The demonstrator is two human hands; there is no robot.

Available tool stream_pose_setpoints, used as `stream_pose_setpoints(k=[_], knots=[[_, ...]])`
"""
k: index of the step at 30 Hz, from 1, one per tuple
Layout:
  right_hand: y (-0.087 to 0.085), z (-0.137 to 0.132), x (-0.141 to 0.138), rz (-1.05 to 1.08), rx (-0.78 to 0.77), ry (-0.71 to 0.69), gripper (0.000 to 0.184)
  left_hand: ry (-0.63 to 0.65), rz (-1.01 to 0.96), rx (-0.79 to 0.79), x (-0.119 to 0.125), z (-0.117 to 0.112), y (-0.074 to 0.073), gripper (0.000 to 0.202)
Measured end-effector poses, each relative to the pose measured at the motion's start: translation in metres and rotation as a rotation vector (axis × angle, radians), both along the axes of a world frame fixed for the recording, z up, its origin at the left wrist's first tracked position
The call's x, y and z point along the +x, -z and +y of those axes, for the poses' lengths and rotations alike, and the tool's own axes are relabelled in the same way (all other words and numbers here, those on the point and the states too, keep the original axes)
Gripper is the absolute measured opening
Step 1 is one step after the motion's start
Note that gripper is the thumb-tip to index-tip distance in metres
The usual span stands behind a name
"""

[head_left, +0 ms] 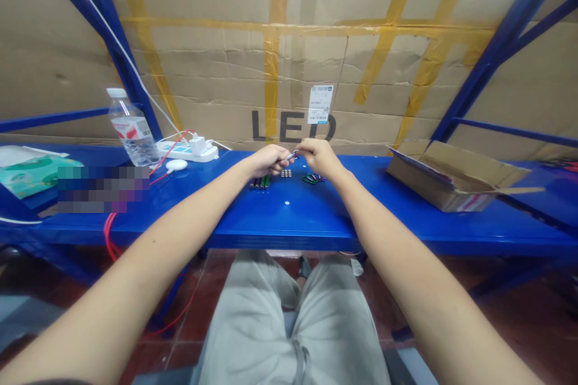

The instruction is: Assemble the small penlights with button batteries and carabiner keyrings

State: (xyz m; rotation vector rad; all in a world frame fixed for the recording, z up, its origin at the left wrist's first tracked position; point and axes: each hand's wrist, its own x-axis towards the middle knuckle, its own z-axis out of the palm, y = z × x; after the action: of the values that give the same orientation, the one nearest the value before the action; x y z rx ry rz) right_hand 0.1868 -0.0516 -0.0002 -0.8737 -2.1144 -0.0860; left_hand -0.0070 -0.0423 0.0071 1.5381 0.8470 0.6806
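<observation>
Both my arms reach out over the blue shelf [289,216]. My left hand [267,160] and my right hand [320,155] meet above it, fingers pinched together on a small silvery part [292,156] held between them. It is too small to name. Below the hands lie a few green and dark stick-like pieces [261,182], a small cluster of metal bits [286,174] and a bunch of coloured clips or rings [312,178].
A water bottle [131,128] stands at the left beside a white power strip [187,148] with a charger and red and white cables. A green packet [31,173] lies far left. An open cardboard box [456,175] sits at the right. Taped cardboard covers the back.
</observation>
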Motion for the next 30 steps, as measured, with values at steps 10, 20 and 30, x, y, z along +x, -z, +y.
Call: stream_pose_setpoints(k=[10,20,30], knots=[[-0.001,-0.001,0.001,0.131,-0.010,0.098,0.020,0.079,-0.110,-0.226,-0.010,0.002,-0.007,0.014],[0.002,0.009,0.017,0.186,-0.181,0.301,0.022,-0.094,0.752,0.930,-0.008,0.049,0.004,0.013],[0.003,0.012,0.020,0.168,-0.227,0.331,0.022,0.201,0.995,0.999,0.028,0.068,-0.003,0.024]])
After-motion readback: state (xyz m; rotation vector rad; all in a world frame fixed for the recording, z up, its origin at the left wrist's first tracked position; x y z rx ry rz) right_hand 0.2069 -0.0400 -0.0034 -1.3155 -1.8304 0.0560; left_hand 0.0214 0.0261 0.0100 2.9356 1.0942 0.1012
